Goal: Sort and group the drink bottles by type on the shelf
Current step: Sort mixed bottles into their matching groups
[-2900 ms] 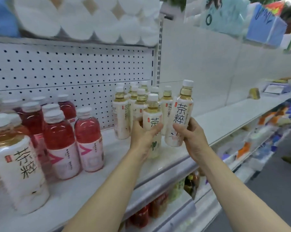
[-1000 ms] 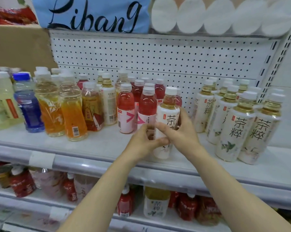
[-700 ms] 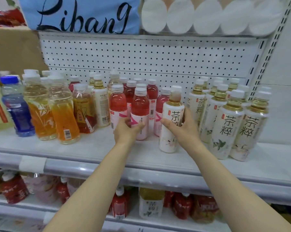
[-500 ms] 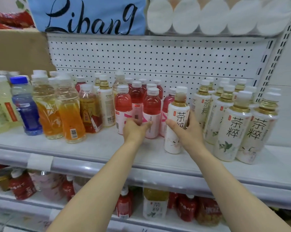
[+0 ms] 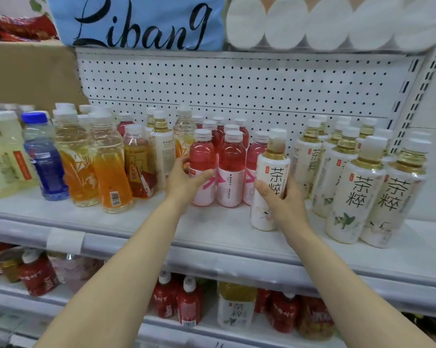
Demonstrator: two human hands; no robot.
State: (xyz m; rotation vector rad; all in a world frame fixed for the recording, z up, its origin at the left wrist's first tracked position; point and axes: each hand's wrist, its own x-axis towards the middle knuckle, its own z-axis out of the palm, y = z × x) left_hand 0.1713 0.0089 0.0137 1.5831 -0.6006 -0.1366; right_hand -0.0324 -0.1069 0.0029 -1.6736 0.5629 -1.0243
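Far left of the shelf [image 5: 211, 237] is still a mix: pale yellow, blue-capped [image 5: 45, 156] and orange bottles [image 5: 109, 169], with a white-label tea bottle [image 5: 163, 146] stuck among them. Left hand [image 5: 184, 182] wraps the front-left pink bottle [image 5: 202, 167] in the already grouped pink cluster; right hand [image 5: 282, 199] grips a white-label tea bottle [image 5: 270, 182] standing between pinks and the tea group [image 5: 362, 182]. I'd say roughly half done: that bottle needs sliding right, left end unsorted.

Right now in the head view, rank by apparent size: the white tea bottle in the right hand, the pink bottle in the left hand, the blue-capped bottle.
1. white tea bottle, tallest.
2. pink bottle and blue-capped bottle: look alike in height; the wide-angle lens makes ranking unsure.
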